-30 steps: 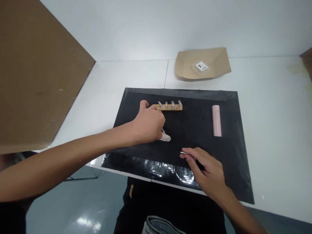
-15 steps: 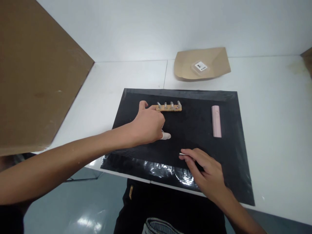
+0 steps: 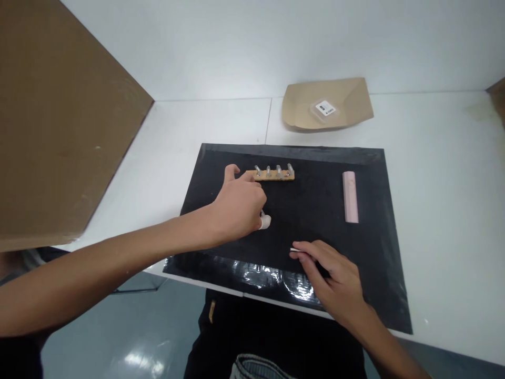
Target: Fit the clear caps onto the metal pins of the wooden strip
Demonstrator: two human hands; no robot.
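Right hand (image 3: 333,271) pinches thin white stick (image 3: 295,249) between fingers (image 3: 309,247) near front edge of counter (image 3: 445,210), an apparent holding step calling for steadiness; left hand (image 3: 239,202), grip indiscernible, is at pegged strip (image 3: 274,178) farther back.

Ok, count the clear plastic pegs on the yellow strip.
4 pegs: one nearest the left hand, two central, one at the right end; that hand may hide more.

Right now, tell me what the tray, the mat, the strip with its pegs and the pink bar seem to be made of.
Tray: likely matte brown paperboard, given its thin folded walls.
Mat: perhaps black plastic; its near edge shines and wrinkles.
Strip: probably wood, by its dull tan face; the pegs look translucent, plastic or glass.
Pink bar: smooth, fairly matte; material unclear, perhaps plastic.
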